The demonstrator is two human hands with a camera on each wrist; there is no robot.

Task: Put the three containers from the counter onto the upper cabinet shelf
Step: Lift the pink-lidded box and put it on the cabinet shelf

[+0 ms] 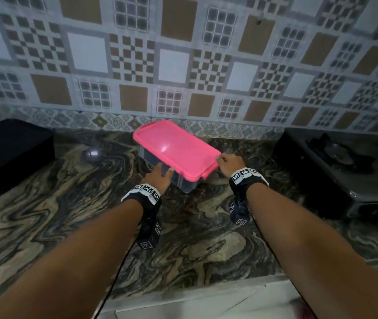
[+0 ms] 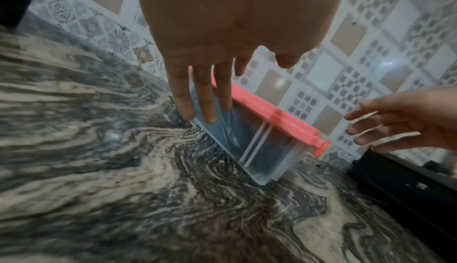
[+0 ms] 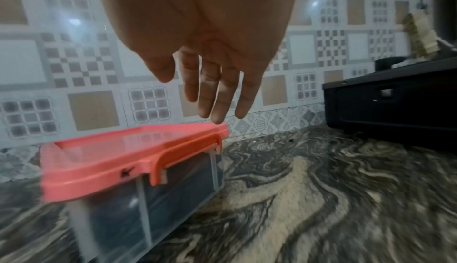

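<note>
A clear plastic container (image 1: 184, 183) with a pink lid (image 1: 176, 147) stands on the marbled counter (image 1: 68, 203) near the tiled wall. My left hand (image 1: 160, 174) lies with straight fingers (image 2: 205, 99) flat against the container's clear long side (image 2: 257, 144), below the lid's edge (image 2: 272, 116). My right hand (image 1: 229, 162) hovers at the lid's right corner with its fingers (image 3: 217, 99) spread and relaxed, just above the pink lid (image 3: 128, 149) and holding nothing. Only this one container is in view; the cabinet shelf is out of sight.
A black box (image 1: 10, 153) sits on the counter at the left. A dark gas stove (image 1: 339, 166) stands at the right, close to my right hand. The counter's front edge (image 1: 206, 293) runs below my forearms. The patterned tile wall (image 1: 183, 65) rises right behind the container.
</note>
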